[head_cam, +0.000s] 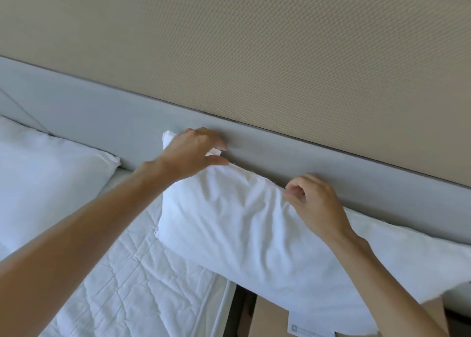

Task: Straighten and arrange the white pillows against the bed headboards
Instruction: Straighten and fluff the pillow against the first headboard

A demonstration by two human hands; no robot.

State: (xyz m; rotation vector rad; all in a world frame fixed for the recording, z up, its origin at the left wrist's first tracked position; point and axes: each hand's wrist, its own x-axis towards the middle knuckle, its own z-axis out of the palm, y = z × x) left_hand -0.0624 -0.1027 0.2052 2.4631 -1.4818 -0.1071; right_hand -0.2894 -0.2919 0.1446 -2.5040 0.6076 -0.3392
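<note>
A white pillow (249,229) leans against the grey headboard (102,107), reaching from the bed's right side out over the gap beside it. My left hand (193,153) rests on the pillow's upper left corner, fingers spread, thumb and fingers pinching the top edge. My right hand (316,201) grips the top seam near the pillow's middle with curled fingers. A second white pillow (46,173) lies flat on the left of the bed, touching the headboard.
A white quilted mattress cover (132,280) fills the lower middle. A brown wooden nightstand (270,319) with a white card (311,329) sits under the pillow's overhanging part. Beige textured wall panel (254,43) rises above the headboard.
</note>
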